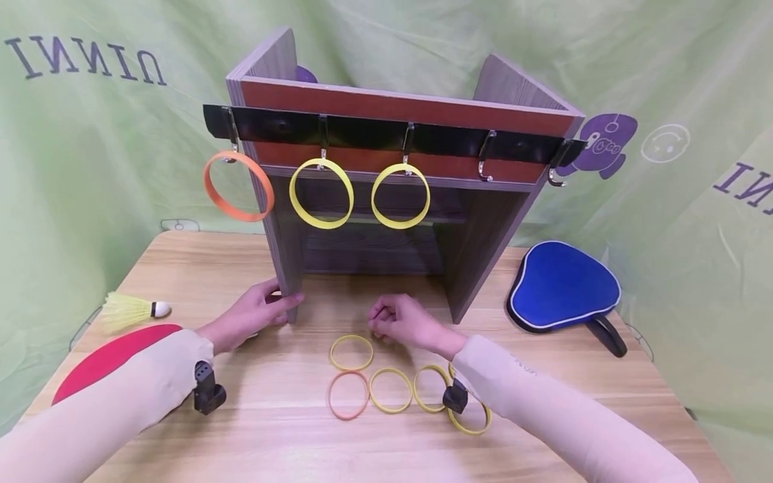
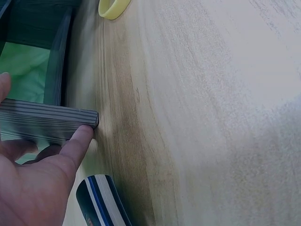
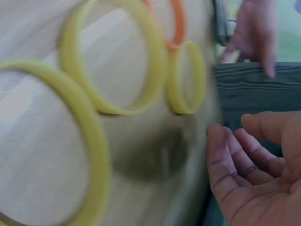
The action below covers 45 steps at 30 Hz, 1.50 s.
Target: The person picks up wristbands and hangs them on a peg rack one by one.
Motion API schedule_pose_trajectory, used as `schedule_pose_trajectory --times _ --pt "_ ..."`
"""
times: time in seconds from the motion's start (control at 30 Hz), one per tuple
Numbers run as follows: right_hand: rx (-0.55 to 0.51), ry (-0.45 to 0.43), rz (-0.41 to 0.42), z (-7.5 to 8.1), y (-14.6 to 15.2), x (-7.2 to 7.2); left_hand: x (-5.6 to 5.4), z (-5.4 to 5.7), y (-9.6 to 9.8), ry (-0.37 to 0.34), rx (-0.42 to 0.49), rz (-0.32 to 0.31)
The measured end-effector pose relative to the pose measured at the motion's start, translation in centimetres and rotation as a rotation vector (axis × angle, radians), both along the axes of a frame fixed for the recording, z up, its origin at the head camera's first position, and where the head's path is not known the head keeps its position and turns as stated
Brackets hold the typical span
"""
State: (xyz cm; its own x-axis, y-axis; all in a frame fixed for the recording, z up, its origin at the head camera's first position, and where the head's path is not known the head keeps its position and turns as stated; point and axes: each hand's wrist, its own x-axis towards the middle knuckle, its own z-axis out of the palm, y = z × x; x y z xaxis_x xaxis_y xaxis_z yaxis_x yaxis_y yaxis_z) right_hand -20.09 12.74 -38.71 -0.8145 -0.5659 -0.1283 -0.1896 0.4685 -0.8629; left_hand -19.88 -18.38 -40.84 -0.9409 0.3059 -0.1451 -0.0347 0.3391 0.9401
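Observation:
My left hand [image 1: 253,315] grips the front edge of a grey wood-grain shelf's left side panel [image 1: 288,268] near its foot. In the left wrist view the thumb and fingers lie on either side of this panel [image 2: 47,117]. My right hand [image 1: 407,322] hovers before the shelf opening, fingers loosely curled, with nothing in it. Near it on the table lie a yellow ring [image 1: 351,337], an orange ring [image 1: 347,418] and several more yellow rings [image 1: 390,410], partly hidden by the right wrist. From hooks above hang an orange ring [image 1: 244,216] and two yellow rings [image 1: 326,224].
A black hook strip [image 1: 362,134] crosses the shelf front; its two right hooks [image 1: 485,157] hold nothing. A blue paddle case [image 1: 564,285] lies at right. At left are a shuttlecock [image 1: 133,310] and a red paddle [image 1: 115,352]. A striped object [image 2: 101,202] sits by my left hand.

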Motion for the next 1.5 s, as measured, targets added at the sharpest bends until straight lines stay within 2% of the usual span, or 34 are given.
schedule_pose_trajectory --times 0.17,0.33,0.5,0.63,0.9,1.13,1.23,1.5 --pt "0.110 0.057 0.034 -1.2 -0.4 0.1 -0.1 0.0 0.0 -0.001 -0.004 -0.005" --pt "0.201 0.146 0.050 -1.7 -1.0 0.2 -0.1 0.0 0.0 -0.010 -0.002 -0.001" --pt "0.232 0.177 0.049 -2.0 -1.4 0.3 -0.2 -0.1 0.0 -0.014 -0.006 0.016" --pt "0.227 0.162 0.040 -1.9 -1.4 0.3 -0.2 -0.1 0.1 -0.017 0.002 0.029" --pt "0.092 -0.014 0.009 -1.2 -0.5 0.3 0.0 -0.1 0.0 -0.015 -0.011 0.018" --pt "-0.049 -0.188 -0.014 -1.5 1.0 -0.1 -0.2 -0.2 -0.1 -0.020 -0.007 0.029" --pt "-0.078 -0.253 -0.028 -1.6 1.8 -0.3 -0.2 -0.2 -0.1 -0.025 0.000 0.028" --pt "-0.164 -0.330 -0.057 -0.9 3.9 -0.5 -0.2 -0.1 -0.1 -0.017 0.008 0.007"
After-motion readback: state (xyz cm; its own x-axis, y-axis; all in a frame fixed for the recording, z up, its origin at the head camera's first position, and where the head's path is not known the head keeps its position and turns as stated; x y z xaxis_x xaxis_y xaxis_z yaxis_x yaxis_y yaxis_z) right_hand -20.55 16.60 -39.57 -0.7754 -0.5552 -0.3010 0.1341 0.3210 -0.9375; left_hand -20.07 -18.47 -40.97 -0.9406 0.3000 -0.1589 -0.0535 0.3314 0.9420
